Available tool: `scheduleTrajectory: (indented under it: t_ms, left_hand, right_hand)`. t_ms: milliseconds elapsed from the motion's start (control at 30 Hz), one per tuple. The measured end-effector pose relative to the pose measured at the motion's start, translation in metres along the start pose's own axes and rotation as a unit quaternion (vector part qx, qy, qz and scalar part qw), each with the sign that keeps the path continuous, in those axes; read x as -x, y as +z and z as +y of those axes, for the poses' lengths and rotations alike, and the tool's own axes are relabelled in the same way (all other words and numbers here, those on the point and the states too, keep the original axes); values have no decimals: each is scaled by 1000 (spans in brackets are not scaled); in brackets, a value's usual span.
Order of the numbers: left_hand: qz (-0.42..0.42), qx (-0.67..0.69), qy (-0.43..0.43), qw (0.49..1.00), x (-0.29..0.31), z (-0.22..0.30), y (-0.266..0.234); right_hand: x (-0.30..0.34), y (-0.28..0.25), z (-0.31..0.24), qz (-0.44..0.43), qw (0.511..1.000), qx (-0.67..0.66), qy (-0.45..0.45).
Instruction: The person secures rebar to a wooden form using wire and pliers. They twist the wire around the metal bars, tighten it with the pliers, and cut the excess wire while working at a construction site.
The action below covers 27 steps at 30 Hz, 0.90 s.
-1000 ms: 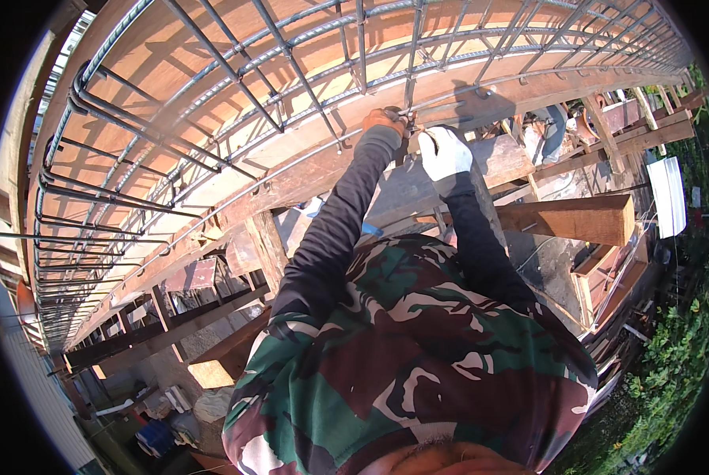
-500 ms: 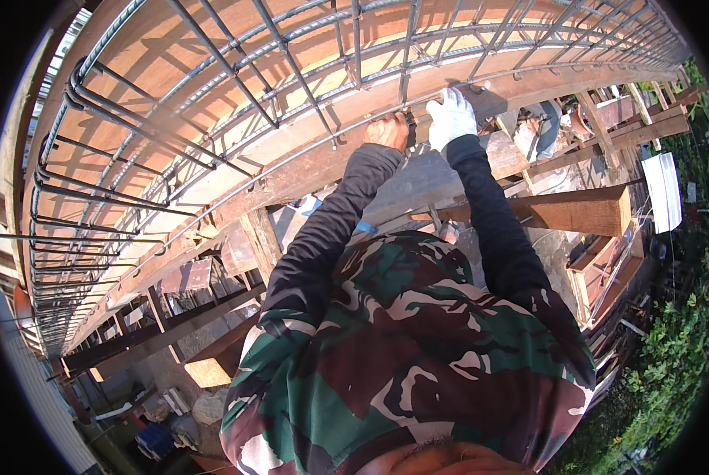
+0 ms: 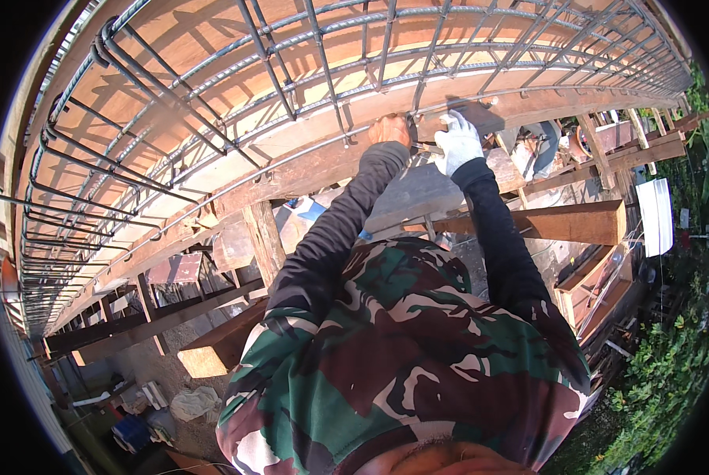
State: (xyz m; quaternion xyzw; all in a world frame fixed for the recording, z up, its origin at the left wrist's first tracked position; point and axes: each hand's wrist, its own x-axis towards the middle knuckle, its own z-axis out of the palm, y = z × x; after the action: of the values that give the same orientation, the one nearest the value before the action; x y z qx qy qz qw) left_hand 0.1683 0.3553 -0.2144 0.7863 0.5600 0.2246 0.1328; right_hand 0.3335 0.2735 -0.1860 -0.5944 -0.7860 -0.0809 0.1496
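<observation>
My bare left hand (image 3: pixel 389 130) is closed in a fist at the long wooden beam (image 3: pixel 299 172), just below a thin steel rod (image 3: pixel 247 176) running along its top. Something small and dark shows beside its fingers; its kind cannot be made out. My right hand (image 3: pixel 458 143), in a white glove, is just to the right, its fingers bent and partly closed. Between the hands a thin dark piece shows, too small to name. Beyond both hands stands a cage of ribbed reinforcing bars (image 3: pixel 320 67) with stirrups, against an orange-brown plywood panel (image 3: pixel 204 49).
Below the beam, thick timbers (image 3: pixel 568 222) and a wooden post (image 3: pixel 264 241) cross the space. A grey board (image 3: pixel 406 198) lies under my hands. A white sheet (image 3: pixel 655 215) hangs at the right, above green foliage (image 3: pixel 671 372). Ground with rubble (image 3: pixel 196 404) shows far below left.
My right hand has drawn back slightly from the rod toward me, with its fingers bent. My left fist stays in nearly the same place. The whole view has shifted a little.
</observation>
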Motion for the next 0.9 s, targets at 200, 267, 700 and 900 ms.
scheduleTrajectory:
  t_ms: [200,267,700,900]
  left_hand:
    - [-36,13,-19,999,-1,2,-5]
    - [-27,36,-22,999,0,5,-7]
    - [0,25,14,1000,-1,14,-9]
    - [-29,53,-24,998,-8,8,-11]
  right_hand:
    - [-2,-7,-4,-26,999,2,-38]
    - [-5,-6,3,-23,998,2,-55]
    - [-10,-10,6,-24,995,-44,-81]
    - [-1,4,-4,26,997,15,-68]
